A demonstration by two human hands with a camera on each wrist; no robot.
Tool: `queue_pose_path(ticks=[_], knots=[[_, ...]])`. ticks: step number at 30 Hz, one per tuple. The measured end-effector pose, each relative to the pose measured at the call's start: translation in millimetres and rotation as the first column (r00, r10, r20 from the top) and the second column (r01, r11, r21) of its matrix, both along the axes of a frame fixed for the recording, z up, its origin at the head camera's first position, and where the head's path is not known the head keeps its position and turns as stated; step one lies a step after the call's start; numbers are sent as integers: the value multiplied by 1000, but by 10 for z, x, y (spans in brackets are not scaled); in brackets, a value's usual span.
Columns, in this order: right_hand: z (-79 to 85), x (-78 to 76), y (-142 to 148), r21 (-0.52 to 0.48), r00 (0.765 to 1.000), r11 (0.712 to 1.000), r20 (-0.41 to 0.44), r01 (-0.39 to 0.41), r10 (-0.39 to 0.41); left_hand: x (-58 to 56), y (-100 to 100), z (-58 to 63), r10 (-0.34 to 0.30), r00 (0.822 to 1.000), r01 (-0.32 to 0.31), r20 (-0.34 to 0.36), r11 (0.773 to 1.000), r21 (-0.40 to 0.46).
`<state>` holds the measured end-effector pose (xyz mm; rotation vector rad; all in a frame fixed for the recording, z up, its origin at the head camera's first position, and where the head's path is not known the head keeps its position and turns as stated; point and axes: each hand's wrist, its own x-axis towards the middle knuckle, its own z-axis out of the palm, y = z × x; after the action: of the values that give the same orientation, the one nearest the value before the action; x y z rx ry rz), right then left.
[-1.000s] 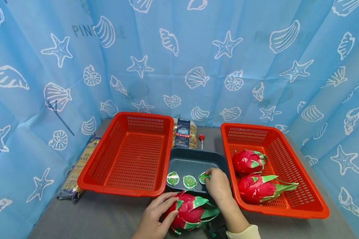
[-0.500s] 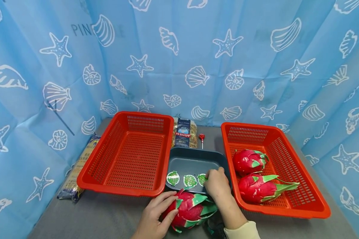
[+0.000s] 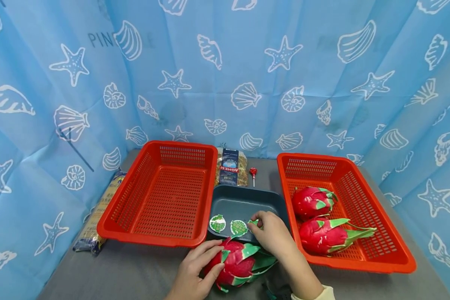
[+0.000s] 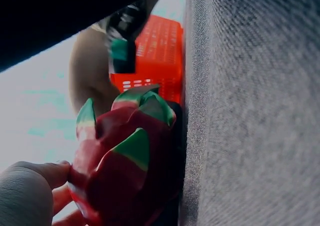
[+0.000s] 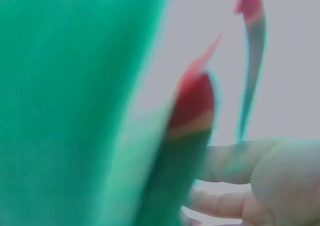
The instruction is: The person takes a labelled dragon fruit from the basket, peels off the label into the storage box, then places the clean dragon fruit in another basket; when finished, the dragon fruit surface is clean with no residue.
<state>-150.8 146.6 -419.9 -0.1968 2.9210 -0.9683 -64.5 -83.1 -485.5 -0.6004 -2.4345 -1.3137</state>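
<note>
A red dragon fruit [image 3: 236, 266] with green leaf tips lies at the front of the table. My left hand [image 3: 195, 271] holds it from the left, thumb and fingers around its blunt end. Behind the fruit is a dark grey tray [image 3: 243, 191]. Two round green-and-white stickers [image 3: 217, 223] show fully along its near side. Over the right part of that tray, my right hand [image 3: 273, 233] pinches a third sticker [image 3: 253, 223], partly hidden by the fingertips. Blurred green leaf tips [image 5: 190, 126] fill much of the right wrist view, in front of the right hand's fingers.
A red basket [image 3: 165, 241] stands left of the tray. Another red basket [image 3: 360, 266] at right holds two dragon fruits [image 3: 318, 237]. A pasta bag [image 3: 230, 166] and a red lollipop [image 3: 253, 171] lie behind the tray; another bag [image 3: 99, 216] lies far left.
The right hand has shifted slightly left and toward me, its fingertips now covering more of the rightmost sticker. The left hand stays on the dragon fruit.
</note>
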Motion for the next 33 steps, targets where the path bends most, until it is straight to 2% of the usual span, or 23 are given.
queue_pose_path(ticks=[5, 7, 9, 11, 14, 16, 18, 21, 24, 28, 31, 33], knots=[[335, 164, 39, -66, 999, 997, -31, -27, 25, -8, 9, -3, -1, 1000, 1, -28, 1000, 4], [466, 231, 83, -82, 996, 996, -85, -42, 35, -8, 6, -7, -8, 999, 9, -41, 1000, 8], [578, 304, 143, -87, 984, 994, -173, -60, 44, -6, 3, -14, -15, 999, 15, -40, 1000, 11], [673, 376, 214, -77, 956, 994, -290, -77, 51, -4, 0, -21, -21, 999, 22, -41, 1000, 10], [794, 475, 339, -77, 890, 994, -454, -82, 38, -5, 2, -26, -29, 998, 29, -51, 1000, 10], [864, 533, 430, -85, 850, 994, -526, -74, 18, -6, 4, -23, -30, 998, 31, -57, 999, 11], [930, 585, 530, -102, 823, 993, -568, -62, -7, -7, 4, -18, -31, 998, 31, -59, 999, 12], [1012, 652, 689, -131, 797, 991, -603, -40, -48, -5, 6, -12, -30, 998, 31, -58, 999, 13], [1077, 705, 849, -178, 784, 984, -609, 14, -121, -2, 4, -11, -31, 998, 32, -50, 999, 16], [1109, 727, 1072, -226, 769, 962, -585, 152, -259, 1, -5, -18, -31, 999, 32, -27, 999, 20], [1075, 702, 1258, -251, 753, 929, -546, 270, -367, -3, -11, -29, -43, 998, 44, -44, 999, 26], [1034, 670, 1393, -279, 742, 893, -498, 352, -449, -7, -13, -36, -63, 996, 65, -62, 997, 45]])
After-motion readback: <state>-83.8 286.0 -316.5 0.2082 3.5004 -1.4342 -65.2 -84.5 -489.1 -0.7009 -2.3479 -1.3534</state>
